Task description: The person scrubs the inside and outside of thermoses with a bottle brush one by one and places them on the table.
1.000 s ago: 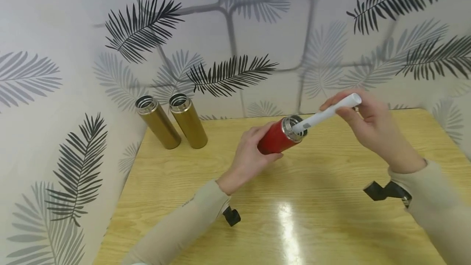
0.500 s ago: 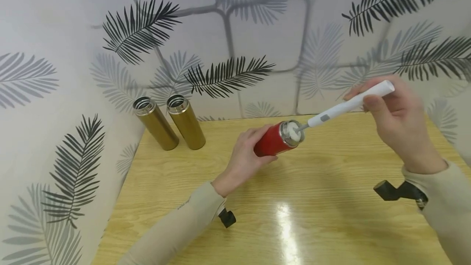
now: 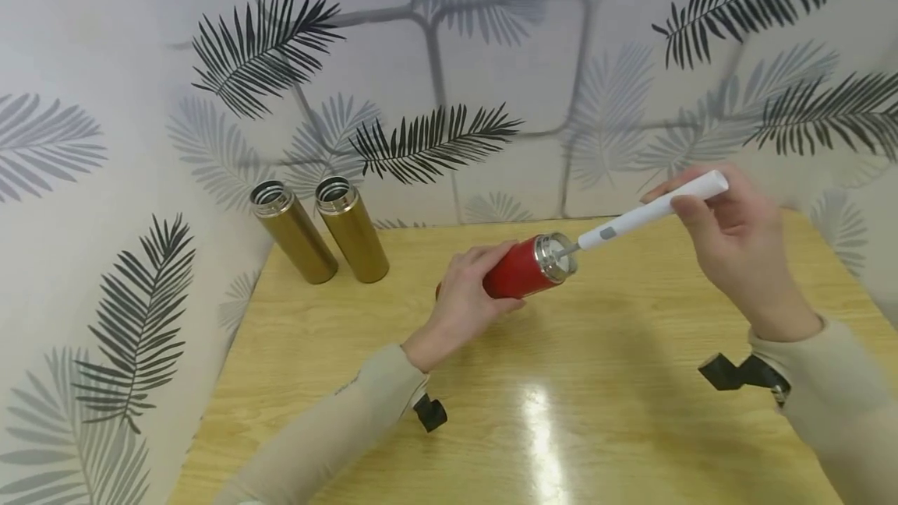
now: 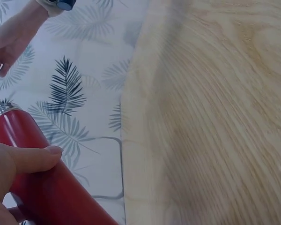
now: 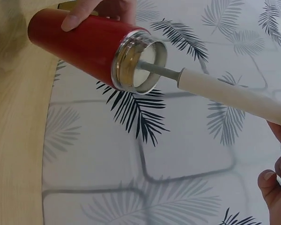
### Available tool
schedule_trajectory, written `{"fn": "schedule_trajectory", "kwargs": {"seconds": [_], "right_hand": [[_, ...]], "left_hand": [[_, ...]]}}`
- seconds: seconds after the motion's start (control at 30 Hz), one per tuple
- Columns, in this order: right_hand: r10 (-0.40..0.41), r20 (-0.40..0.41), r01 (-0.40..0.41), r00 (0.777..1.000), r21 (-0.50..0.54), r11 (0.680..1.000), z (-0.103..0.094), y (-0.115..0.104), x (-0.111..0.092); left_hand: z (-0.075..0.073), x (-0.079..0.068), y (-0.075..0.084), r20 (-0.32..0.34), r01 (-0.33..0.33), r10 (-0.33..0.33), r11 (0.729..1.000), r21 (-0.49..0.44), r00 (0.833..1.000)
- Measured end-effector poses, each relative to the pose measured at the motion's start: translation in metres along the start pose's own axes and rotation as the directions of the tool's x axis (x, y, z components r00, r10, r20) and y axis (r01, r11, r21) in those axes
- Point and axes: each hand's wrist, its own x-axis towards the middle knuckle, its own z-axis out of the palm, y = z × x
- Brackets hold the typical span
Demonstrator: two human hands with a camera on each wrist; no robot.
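My left hand [image 3: 463,298] grips a red thermos flask [image 3: 517,270], tilted with its silver mouth toward the right. In the left wrist view the thumb lies across the red body [image 4: 42,187]. My right hand [image 3: 737,244] holds the white handle of a bottle brush [image 3: 652,213] between thumb and fingers. The brush's grey stem [image 5: 161,70] runs into the flask's mouth, where its whitish head [image 5: 143,72] fills the opening. The deeper part of the flask is hidden.
Two gold thermos flasks [image 3: 354,236] without lids stand upright at the back left of the wooden table [image 3: 449,427]. A wall with leaf-patterned covering [image 3: 491,68] rises right behind the table's back edge. Dark wrist cameras [image 3: 430,413] hang under both sleeves.
My right hand drew the brush outward until its white head showed at the flask's mouth, then pushed it slightly back in. The left hand and flask have shifted a little left.
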Motion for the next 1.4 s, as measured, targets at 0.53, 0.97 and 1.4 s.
{"fn": "schedule_trajectory", "kwargs": {"seconds": [0.53, 0.97, 1.4], "right_hand": [[-0.065, 0.203, 0.096, 0.977, -0.145, 0.985, 0.031, 0.029, -0.019], [0.079, 0.157, -0.064, 0.984, -0.099, 0.993, 0.023, 0.015, -0.016], [0.073, 0.005, -0.073, 0.997, 0.116, 0.991, -0.001, -0.001, -0.009]], "left_hand": [[0.007, 0.005, 0.016, 0.020, -0.022, 0.023, 0.999, -0.027, 1.000], [-0.001, 0.005, 0.007, 0.042, -0.017, 0.019, 0.999, -0.036, 0.999], [-0.010, -0.003, -0.008, 0.043, -0.029, 0.030, 0.999, -0.019, 0.999]]}}
